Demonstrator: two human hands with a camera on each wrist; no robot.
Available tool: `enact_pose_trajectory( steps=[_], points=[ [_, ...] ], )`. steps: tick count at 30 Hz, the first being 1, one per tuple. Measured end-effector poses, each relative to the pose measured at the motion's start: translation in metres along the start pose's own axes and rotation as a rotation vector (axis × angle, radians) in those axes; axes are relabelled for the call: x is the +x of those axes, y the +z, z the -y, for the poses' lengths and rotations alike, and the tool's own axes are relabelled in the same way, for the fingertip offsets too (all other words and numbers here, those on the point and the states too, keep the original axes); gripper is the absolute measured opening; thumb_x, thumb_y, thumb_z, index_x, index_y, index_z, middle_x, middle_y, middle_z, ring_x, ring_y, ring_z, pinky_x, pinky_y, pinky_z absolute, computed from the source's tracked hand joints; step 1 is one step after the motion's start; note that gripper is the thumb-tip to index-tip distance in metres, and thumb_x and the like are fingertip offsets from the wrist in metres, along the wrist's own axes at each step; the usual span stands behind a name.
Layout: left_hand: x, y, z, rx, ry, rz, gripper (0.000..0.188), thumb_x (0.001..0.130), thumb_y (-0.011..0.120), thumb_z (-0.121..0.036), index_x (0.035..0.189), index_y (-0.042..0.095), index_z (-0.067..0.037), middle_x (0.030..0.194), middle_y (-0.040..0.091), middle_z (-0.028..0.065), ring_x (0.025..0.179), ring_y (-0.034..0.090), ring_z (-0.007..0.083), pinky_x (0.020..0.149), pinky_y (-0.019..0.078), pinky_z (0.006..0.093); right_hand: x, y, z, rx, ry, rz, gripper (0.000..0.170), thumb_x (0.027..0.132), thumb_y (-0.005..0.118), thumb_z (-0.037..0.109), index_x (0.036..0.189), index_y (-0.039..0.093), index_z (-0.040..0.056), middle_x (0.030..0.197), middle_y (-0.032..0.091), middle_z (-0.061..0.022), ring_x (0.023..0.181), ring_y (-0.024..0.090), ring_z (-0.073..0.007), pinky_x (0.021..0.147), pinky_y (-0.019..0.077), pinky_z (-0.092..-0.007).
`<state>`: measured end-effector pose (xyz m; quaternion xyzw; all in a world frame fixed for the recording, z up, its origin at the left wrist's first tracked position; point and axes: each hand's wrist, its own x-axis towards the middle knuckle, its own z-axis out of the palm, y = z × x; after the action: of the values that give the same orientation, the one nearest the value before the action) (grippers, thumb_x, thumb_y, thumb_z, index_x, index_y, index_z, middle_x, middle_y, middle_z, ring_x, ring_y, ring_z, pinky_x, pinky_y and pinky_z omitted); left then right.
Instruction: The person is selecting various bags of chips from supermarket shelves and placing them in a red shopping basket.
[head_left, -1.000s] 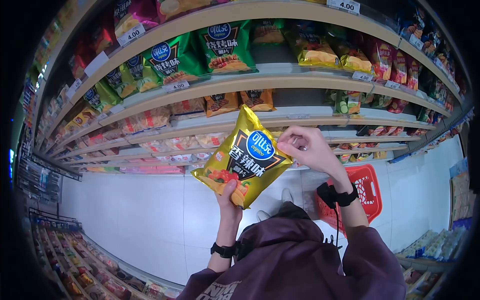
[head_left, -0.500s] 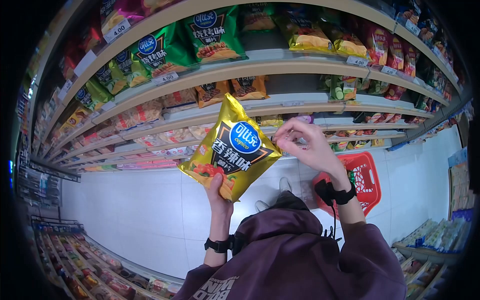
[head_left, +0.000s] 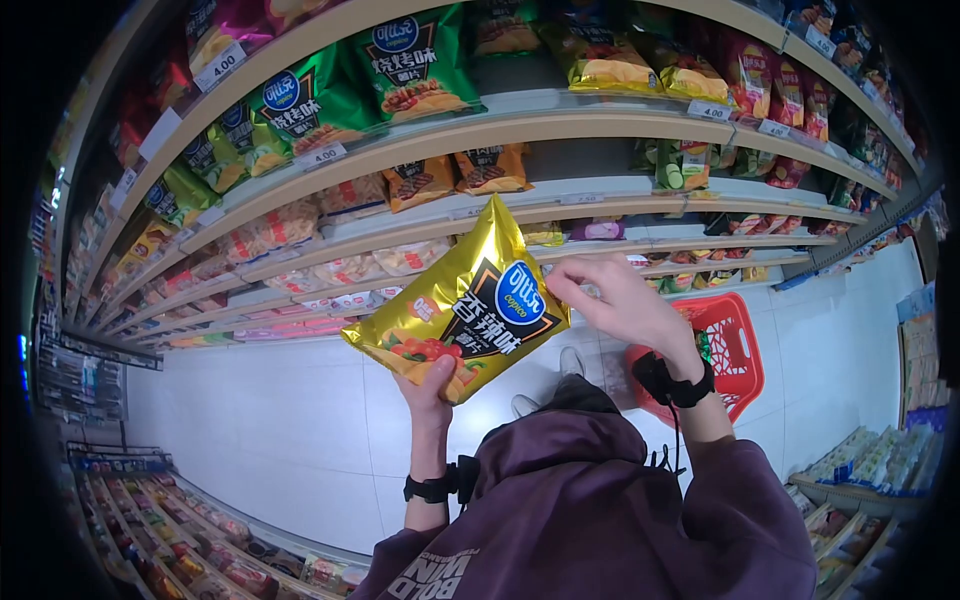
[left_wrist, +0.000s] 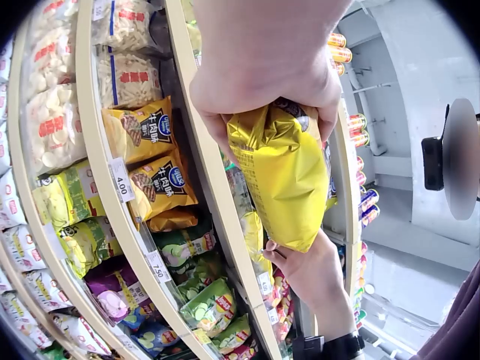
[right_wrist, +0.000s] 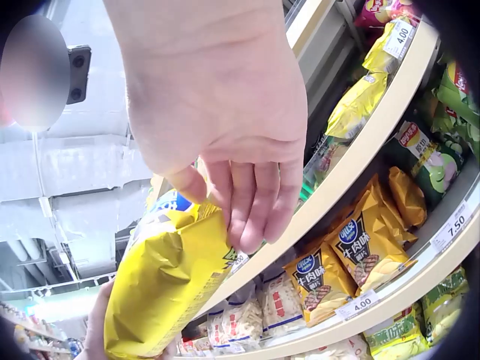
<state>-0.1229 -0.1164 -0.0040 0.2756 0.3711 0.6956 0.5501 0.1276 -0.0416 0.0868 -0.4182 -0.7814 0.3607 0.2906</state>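
A shiny gold bag of potato chips (head_left: 460,310) is held up in front of the body, printed front toward the head camera. My left hand (head_left: 430,385) grips its lower end, thumb on the front, the other fingers hidden behind. At the bag's logo end, my right hand (head_left: 620,305) has its thumb and fingers around the edge. From the right wrist view, the right thumb (right_wrist: 191,184) lies on one side of that edge, with the fingers (right_wrist: 255,217) on the other. The left wrist view shows the left hand (left_wrist: 270,82) over the bag's yellow back (left_wrist: 289,176).
Curved shelves (head_left: 580,125) of snack bags stretch across the front, with green chip bags (head_left: 415,70) and orange chip bags (head_left: 490,170). On the floor at the right stands a red basket (head_left: 745,350) holding something green. More stocked shelves (head_left: 190,530) stand behind at the lower left.
The bag has shifted left, then turned so its top corner swings right. The left hand has moved left with it. The right hand stays near the logo edge and sinks slightly.
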Motion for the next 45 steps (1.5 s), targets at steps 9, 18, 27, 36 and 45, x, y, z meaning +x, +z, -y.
enact_pose_trajectory(
  steps=[9,18,27,36,45],
  points=[
    [0.007,0.003,0.003,0.135,-0.024,0.036,0.063,0.077,0.072,-0.006,0.130,0.039,0.003,0.118,0.056,0.0150,0.102,0.063,0.0211,0.086,0.0554,0.0349,0.004,0.039,-0.029,-0.111,-0.025,-0.293,0.017,0.096,0.051,0.014,0.090,0.054,-0.0024,0.071,0.055,-0.0181,0.067,0.056,-0.0335,0.061,0.0434,-0.0377],
    [0.021,0.000,0.003,0.121,-0.337,0.032,0.047,0.096,0.054,-0.028,0.131,0.043,0.002,0.125,0.056,0.0123,0.111,0.059,0.0194,0.092,0.0492,0.0322,0.005,0.031,-0.038,0.167,0.147,-0.187,0.022,0.098,0.049,0.018,0.091,0.054,-0.0022,0.071,0.054,-0.0144,0.064,0.050,-0.0249,0.061,0.0406,-0.0341],
    [0.014,0.003,0.017,0.415,-0.090,-0.138,0.047,0.106,0.032,-0.033,0.125,0.052,0.005,0.111,0.064,0.0089,0.098,0.060,0.0126,0.082,0.0466,0.0259,-0.001,0.045,-0.044,0.347,0.153,-0.297,0.020,0.098,0.050,0.019,0.091,0.051,0.0001,0.069,0.050,-0.0050,0.064,0.042,-0.0087,0.057,0.0357,-0.0275],
    [0.018,-0.016,0.013,0.617,0.046,0.017,0.027,0.101,0.045,-0.012,0.120,0.054,0.006,0.102,0.064,0.0077,0.091,0.057,0.0102,0.080,0.0463,0.0258,-0.006,0.048,-0.048,0.405,0.149,-0.387,0.017,0.098,0.051,0.016,0.092,0.051,0.0000,0.072,0.053,-0.0036,0.067,0.045,-0.0065,0.059,0.0377,-0.0244],
    [0.013,-0.024,0.044,0.687,0.074,-0.052,0.015,0.099,0.048,-0.008,0.095,0.057,0.003,0.078,0.060,0.0026,0.069,0.055,0.0060,0.063,0.0454,0.0216,-0.008,0.051,-0.029,0.294,0.085,-0.321,0.013,0.097,0.051,0.011,0.093,0.051,-0.0014,0.076,0.056,-0.0093,0.071,0.054,-0.0155,0.067,0.0438,-0.0296]
  ],
)
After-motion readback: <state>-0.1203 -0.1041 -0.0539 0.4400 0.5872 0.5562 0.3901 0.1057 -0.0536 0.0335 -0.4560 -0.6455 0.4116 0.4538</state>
